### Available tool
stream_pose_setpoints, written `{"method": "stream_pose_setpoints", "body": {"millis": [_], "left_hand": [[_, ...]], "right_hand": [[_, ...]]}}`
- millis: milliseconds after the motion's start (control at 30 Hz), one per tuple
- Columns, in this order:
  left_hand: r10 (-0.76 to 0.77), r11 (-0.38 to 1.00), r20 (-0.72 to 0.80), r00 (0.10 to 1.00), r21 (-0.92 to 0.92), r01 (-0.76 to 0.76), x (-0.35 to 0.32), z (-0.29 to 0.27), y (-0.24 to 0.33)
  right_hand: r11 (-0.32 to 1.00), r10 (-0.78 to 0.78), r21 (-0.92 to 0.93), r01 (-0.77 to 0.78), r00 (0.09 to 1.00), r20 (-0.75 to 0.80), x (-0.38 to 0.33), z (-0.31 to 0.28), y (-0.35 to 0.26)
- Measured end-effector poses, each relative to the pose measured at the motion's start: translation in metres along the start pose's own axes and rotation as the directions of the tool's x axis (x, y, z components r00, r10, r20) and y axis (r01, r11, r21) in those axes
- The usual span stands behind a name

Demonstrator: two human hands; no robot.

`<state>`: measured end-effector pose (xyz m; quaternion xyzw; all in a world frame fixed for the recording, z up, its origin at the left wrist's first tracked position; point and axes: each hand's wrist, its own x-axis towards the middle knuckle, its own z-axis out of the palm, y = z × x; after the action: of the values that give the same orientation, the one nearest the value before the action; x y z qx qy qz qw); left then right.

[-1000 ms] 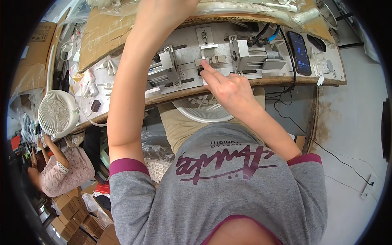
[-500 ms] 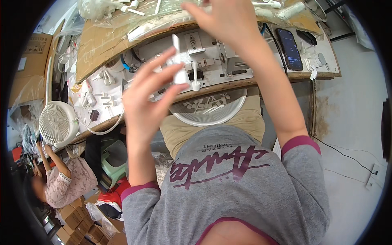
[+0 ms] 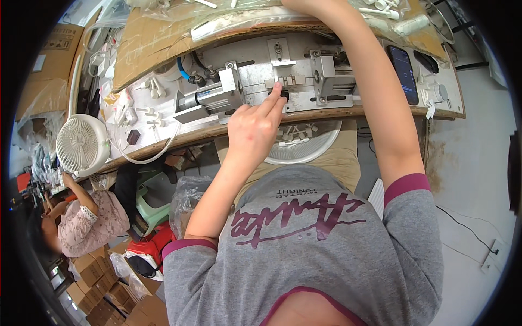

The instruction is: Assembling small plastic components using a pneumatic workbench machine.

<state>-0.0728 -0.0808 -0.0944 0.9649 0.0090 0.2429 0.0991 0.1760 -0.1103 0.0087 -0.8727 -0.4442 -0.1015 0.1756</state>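
Note:
My left hand (image 3: 253,127) reaches over the bench edge, fingers pressed together and pointing forward. Its fingertips touch the small metal holder (image 3: 288,81) in the middle of a bench fixture; anything they grip is hidden beneath them. On either side of the holder stand metal clamp blocks, a left one (image 3: 231,87) with a cylinder and a right one (image 3: 324,79). My right hand (image 3: 305,4) reaches to the top edge over the plastic-covered cardboard (image 3: 157,43), its fingers out of sight. Below the bench, a white mesh basket (image 3: 326,144) on my lap holds several white plastic parts.
White stick-shaped parts (image 3: 380,8) lie on the cardboard. A phone (image 3: 402,73) rests at the right of the bench. On the left are a white fan (image 3: 81,145), a small dark block (image 3: 133,137) and more white parts (image 3: 155,87). Another person (image 3: 89,217) sits farther left.
My left hand has moved right and down onto the holder, covering where a white stick-shaped part stood. My right hand has gone farther forward, mostly beyond the top edge.

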Motion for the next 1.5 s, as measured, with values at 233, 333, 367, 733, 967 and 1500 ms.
{"method": "stream_pose_setpoints", "body": {"millis": [233, 333, 367, 733, 967, 1500], "left_hand": [[0.001, 1.000, 0.002, 1.000, -0.021, -0.001, 0.005, 0.001, 0.000], [-0.007, 1.000, 0.010, 1.000, -0.003, 0.007, 0.001, 0.003, 0.001], [0.005, 1.000, 0.006, 1.000, 0.019, -0.005, 0.002, 0.003, 0.001], [0.059, 0.997, 0.058, 0.997, -0.056, -0.056, 0.002, -0.010, 0.002], [-0.014, 0.953, -0.224, 0.975, -0.297, -0.055, 0.052, -0.047, -0.006], [-0.130, 0.930, -0.396, 0.909, -0.366, -0.026, 0.160, -0.016, -0.033]], "right_hand": [[0.999, -0.020, -0.040, 0.018, 0.999, -0.031, -0.014, -0.013, 0.010], [0.996, -0.087, -0.002, 0.087, 0.996, 0.001, -0.019, -0.015, 0.010], [0.994, -0.113, 0.005, 0.113, 0.993, -0.033, -0.021, -0.014, 0.010], [0.977, -0.115, 0.161, 0.140, 0.981, -0.155, -0.037, -0.001, 0.015], [0.967, -0.122, 0.203, 0.152, 0.981, -0.152, -0.030, 0.006, 0.023], [0.625, 0.163, 0.778, -0.068, 0.986, -0.045, -0.039, -0.008, 0.007]]}}
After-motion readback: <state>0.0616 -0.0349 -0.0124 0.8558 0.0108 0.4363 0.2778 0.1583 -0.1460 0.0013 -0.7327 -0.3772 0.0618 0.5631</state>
